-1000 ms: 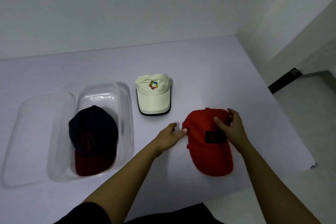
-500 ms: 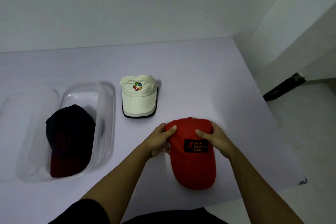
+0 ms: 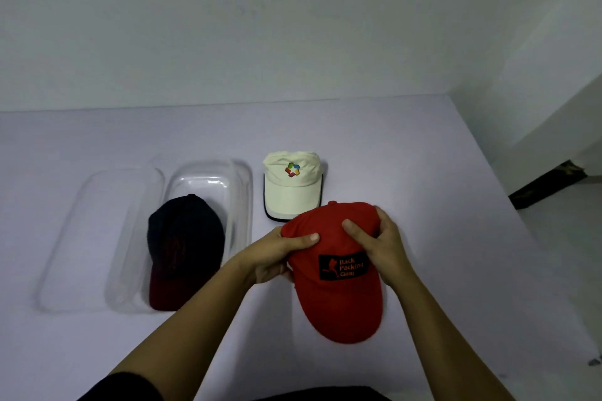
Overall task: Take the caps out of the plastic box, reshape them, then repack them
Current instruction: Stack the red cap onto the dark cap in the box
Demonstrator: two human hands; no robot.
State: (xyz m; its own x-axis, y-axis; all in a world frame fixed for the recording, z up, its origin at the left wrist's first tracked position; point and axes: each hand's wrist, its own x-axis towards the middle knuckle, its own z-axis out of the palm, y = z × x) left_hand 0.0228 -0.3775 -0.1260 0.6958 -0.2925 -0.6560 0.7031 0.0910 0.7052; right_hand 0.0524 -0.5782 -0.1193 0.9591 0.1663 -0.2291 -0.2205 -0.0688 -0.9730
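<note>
A red cap (image 3: 338,299) with a black patch is held by its crown in both hands, brim pointing toward me. My left hand (image 3: 277,254) grips the crown's left side, thumb on top. My right hand (image 3: 379,244) grips the right side, thumb pressing the top. A cream cap (image 3: 291,187) with a colourful logo lies on the table just behind the red one. A dark navy cap (image 3: 184,247) with a maroon brim lies inside the clear plastic box (image 3: 242,205) to the left.
The box's clear lid (image 3: 94,238) lies flat to the left of the box. The pale table (image 3: 423,172) ends at its right edge near a floor drop; a wall stands behind.
Both hands went from touching the red cap's sides on the table to gripping its crown, thumbs on top. The cap now sits a little raised and nearer the cream cap.
</note>
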